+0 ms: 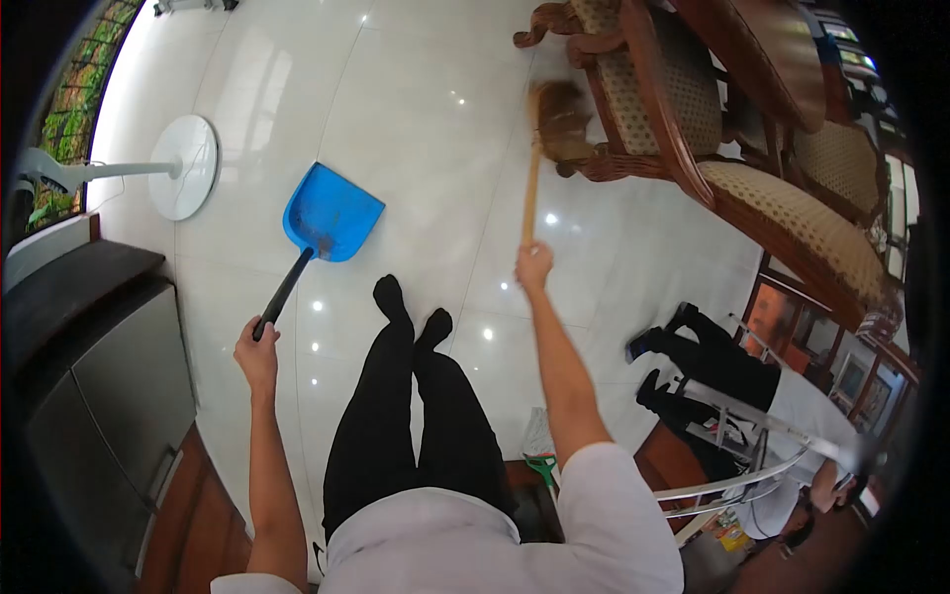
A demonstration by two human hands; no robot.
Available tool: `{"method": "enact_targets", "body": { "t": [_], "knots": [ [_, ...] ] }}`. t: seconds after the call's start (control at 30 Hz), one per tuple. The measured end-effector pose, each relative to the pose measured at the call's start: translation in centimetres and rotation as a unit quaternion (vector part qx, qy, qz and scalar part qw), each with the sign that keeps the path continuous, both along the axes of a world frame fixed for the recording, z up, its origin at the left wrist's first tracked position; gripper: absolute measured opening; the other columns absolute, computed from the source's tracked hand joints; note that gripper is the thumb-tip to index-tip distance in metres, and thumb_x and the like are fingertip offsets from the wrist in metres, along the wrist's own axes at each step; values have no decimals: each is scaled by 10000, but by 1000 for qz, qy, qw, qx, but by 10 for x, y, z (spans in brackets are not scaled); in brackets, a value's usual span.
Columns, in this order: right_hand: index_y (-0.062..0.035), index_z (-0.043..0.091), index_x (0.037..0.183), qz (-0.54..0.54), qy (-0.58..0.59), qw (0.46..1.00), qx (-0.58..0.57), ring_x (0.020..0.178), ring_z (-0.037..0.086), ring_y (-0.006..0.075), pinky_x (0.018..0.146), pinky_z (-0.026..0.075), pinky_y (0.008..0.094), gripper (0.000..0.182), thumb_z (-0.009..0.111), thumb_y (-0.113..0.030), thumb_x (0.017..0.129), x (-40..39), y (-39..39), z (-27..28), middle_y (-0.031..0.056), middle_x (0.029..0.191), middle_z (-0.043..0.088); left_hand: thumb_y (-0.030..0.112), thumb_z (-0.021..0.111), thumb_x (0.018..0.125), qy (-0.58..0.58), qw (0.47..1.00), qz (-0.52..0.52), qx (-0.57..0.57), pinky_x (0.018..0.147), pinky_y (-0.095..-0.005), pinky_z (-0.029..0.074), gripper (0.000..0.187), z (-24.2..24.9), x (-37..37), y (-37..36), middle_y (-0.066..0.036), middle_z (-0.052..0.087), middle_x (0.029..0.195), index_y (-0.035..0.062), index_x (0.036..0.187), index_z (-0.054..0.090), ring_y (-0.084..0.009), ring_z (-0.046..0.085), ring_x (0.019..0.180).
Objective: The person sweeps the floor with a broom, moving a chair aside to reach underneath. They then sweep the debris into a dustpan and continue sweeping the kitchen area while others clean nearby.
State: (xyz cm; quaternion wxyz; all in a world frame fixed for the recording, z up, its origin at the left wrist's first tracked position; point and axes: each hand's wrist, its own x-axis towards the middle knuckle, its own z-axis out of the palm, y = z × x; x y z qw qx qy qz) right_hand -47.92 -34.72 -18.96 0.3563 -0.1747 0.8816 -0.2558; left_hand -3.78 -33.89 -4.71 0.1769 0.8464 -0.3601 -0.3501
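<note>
My left hand (258, 354) is closed around the black handle of a blue dustpan (341, 210). The pan lies on the pale tiled floor, with some brown debris in it near the handle. My right hand (534, 265) grips the light wooden handle of a broom (531, 193), arm stretched forward. Motion smears the broom's brown bristles, which are beside the carved foot of a wooden chair (658, 99) with patterned upholstery. Whether the bristles touch the chair cannot be made out.
A white fan base (184, 168) stands at left, above a dark cabinet (119, 366). More carved chairs and a wooden table (757, 49) crowd the upper right. Two people in white tops (807, 411) are near a metal ladder-like frame (732, 411). A green-headed mop (539, 457) lies behind me.
</note>
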Motion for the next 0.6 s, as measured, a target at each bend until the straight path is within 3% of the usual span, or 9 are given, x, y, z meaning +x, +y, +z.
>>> {"method": "enact_targets", "body": {
  "t": [0.03,0.1,0.23,0.33,0.43,0.53,0.6],
  "knots": [
    [-13,514,845,-3,3,1000,-11,348,456,136,308,363,277,147,558,-93,730,28,17,4,60,512,496,129,539,744,3,1000,7,7,578,-263,458,315,-2,2,-6,-168,604,707,-73,985,538,-186,614,628],
    [-7,515,925,-42,-102,994,16,349,439,128,304,348,263,213,568,-103,743,71,43,57,57,509,494,150,540,756,-18,999,-30,8,542,-238,454,341,-3,-6,-15,-140,596,682,-92,995,522,-175,616,633],
    [2,483,1087,-105,-345,930,70,378,451,104,300,325,212,320,527,-126,796,50,74,175,74,595,518,146,526,755,-47,995,-70,58,573,-265,465,322,9,-19,-39,-161,599,688,-86,979,528,-195,620,622],
    [3,507,1074,-77,-270,956,87,416,451,100,323,315,185,306,542,-70,779,-6,117,251,96,636,549,154,526,754,-84,991,-101,38,550,-306,458,292,-9,-14,-38,-163,586,647,-66,946,542,-233,595,566],
    [15,506,1072,-127,-174,965,147,355,431,106,295,306,200,308,538,-52,773,-50,151,338,109,599,548,165,530,755,-125,985,-122,4,539,-341,447,254,-23,-11,-33,-146,579,608,-26,920,556,-265,576,536],
    [28,512,1049,-185,-75,973,114,327,413,106,280,297,210,288,536,-46,771,-84,178,365,102,564,535,155,512,765,-92,989,-102,47,548,-320,450,214,-8,-29,-40,-119,584,612,20,929,544,-244,579,525],
    [29,515,1038,-174,-37,978,105,330,414,109,281,300,212,279,537,-47,770,-116,186,334,93,551,524,163,512,764,-84,991,-95,52,563,-329,451,225,-7,-42,-39,-127,587,625,22,936,544,-251,583,547]
  ]
}}
